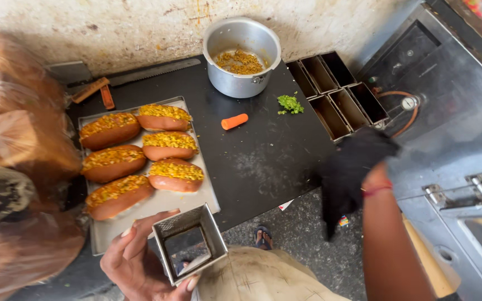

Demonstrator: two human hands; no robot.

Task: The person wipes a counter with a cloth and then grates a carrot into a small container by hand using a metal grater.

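Left hand [135,262] fingers clamp square metal box grater [188,242] loosely off the black worktop [263,156] edge—could drop; right hand [352,173] fingers' state can't be told under black cloth [347,184].

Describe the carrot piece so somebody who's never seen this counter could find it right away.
Start at the black countertop against the wall. Between the metal pot of yellow filling and the baking tray of stuffed buns lies the carrot piece. It is the only plain orange stub, lying alone left of the chopped green herbs.

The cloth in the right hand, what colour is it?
Black; the cloth hangs from the right hand, seen in the head view.
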